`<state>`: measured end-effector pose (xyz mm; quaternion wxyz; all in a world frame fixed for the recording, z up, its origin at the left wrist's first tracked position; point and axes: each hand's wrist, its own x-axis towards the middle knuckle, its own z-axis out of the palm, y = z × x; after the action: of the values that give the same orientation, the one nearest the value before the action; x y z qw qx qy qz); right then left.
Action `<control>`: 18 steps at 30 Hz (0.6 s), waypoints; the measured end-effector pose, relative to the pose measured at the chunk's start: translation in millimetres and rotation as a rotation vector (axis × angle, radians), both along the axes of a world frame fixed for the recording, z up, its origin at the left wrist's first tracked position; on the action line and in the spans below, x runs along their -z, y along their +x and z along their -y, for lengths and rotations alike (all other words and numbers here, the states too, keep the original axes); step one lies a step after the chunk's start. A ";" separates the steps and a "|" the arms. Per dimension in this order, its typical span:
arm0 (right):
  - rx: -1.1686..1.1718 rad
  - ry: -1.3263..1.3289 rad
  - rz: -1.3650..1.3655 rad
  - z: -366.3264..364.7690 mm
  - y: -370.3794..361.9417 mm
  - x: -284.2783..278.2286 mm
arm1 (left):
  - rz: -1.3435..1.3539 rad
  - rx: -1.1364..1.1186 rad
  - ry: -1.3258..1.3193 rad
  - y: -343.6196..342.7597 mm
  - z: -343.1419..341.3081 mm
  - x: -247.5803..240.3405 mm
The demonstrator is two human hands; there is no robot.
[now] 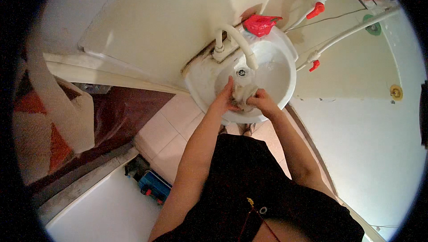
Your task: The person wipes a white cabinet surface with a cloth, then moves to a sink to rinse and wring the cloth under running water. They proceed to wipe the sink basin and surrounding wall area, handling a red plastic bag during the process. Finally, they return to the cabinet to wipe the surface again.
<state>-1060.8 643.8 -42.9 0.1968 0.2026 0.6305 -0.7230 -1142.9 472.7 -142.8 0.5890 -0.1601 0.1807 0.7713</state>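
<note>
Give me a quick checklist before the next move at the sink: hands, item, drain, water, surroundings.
1. Left hand and right hand both on the pale, soft-looking item: ok.
2. Item over the basin, not outside its rim: ok.
3. Drain uncovered: ok, visible beyond the item.
4. Water running from the curved spout: cannot tell; no clear stream shows.
5. Red packet away from both hands: ok, at the far rim.
6. Item fully clean: cannot tell.
</note>
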 end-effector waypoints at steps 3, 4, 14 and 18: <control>-0.374 0.208 -0.108 9.7 -6.2 -35.1 | -0.274 0.041 -0.218 -15.0 -2.9 -8.5; -0.378 0.222 -0.087 0.8 -3.5 -40.8 | -0.267 0.062 -0.204 -15.0 -15.0 -27.9; 0.308 -0.168 -0.109 7.4 5.4 33.7 | -0.269 -0.666 -0.232 20.9 -62.7 -129.6; 0.606 -0.845 0.040 8.7 -23.8 19.2 | -1.243 -0.447 -1.014 75.6 -51.1 -135.7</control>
<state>-1084.7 635.0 -62.1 0.0555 0.2927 0.1928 -0.9349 -1067.3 523.8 -7.2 0.0713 0.0171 0.7625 0.6428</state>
